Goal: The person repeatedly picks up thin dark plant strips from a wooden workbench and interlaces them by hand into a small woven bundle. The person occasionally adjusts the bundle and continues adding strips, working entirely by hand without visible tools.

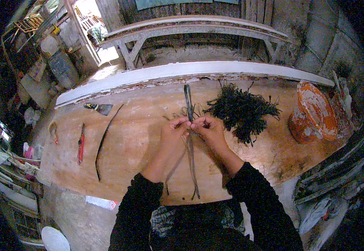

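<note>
Close together over the middle of the table, my left hand (174, 130) and my right hand (210, 130) both pinch a dark flat strip (187, 94). Its upper part stands up as a narrow loop beyond my fingertips. Below the hands, long thin tails (192, 167) spread apart toward the table's near edge. Thin loose strands stick out around the fingers. What lies exactly between the fingertips is too small to make out. Right of my right hand lies a tangled heap of black stringy strands (242, 109).
On the wooden table (136, 163), left of my hands, lie a dark strip (104, 140), a red cutter (81, 144), a scraper (100, 108) and a curved tool (54, 131). An orange bucket (309, 117) tips at the right. A white board (190, 70) edges the far side; beyond stands a bench (198, 30).
</note>
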`<state>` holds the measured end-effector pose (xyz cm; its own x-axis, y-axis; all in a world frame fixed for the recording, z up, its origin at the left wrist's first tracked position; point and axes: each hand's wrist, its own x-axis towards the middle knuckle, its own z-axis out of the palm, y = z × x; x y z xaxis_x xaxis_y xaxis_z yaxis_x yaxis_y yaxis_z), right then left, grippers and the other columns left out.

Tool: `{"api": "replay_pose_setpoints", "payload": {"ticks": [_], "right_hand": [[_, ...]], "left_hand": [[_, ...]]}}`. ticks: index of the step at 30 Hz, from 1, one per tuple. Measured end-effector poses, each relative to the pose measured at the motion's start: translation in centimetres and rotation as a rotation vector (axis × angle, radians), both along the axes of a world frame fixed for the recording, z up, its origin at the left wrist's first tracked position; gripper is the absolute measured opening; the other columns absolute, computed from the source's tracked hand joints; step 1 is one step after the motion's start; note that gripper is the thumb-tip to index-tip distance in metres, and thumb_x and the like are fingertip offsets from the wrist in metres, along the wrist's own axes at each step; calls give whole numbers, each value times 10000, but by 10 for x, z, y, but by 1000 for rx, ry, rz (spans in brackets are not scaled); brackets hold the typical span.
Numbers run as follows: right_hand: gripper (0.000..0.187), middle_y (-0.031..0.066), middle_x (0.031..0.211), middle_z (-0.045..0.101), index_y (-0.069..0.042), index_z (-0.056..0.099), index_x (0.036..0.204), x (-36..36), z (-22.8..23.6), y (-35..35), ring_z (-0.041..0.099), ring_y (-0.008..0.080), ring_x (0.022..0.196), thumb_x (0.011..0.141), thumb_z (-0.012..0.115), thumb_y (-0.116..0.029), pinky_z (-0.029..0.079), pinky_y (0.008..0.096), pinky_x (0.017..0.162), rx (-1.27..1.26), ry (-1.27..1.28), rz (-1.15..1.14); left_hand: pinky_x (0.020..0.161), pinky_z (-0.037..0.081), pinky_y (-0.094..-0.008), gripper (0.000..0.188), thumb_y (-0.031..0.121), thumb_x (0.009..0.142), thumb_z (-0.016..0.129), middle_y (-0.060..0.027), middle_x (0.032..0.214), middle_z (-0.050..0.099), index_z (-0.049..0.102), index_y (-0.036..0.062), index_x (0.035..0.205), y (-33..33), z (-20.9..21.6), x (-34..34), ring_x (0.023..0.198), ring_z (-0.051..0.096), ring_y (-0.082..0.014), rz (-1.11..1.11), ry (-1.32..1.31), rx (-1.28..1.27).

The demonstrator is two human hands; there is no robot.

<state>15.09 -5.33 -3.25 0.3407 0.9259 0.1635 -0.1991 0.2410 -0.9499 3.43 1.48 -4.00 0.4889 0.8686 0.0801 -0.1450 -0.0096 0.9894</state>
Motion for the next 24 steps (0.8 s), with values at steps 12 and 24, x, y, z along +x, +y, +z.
{"api": "replay_pose_setpoints", "payload": {"ticks": [12,24], "right_hand": [[40,18,662,569,-39,578,679,4,-14,5,513,102,613,681,616,-52,412,231,568,20,-226,-119],[70,59,754,552,-14,577,788,-5,-7,-2,506,140,724,722,555,-25,396,251,616,167,-537,-189]], "left_hand": [[486,425,-190,231,141,712,623,-33,725,580,561,-17,869,2,5,-2,556,509,-71,-64,58,3],[468,396,-183,163,197,758,565,-3,685,569,582,40,800,9,7,-10,558,502,-59,-67,42,-109]]}}
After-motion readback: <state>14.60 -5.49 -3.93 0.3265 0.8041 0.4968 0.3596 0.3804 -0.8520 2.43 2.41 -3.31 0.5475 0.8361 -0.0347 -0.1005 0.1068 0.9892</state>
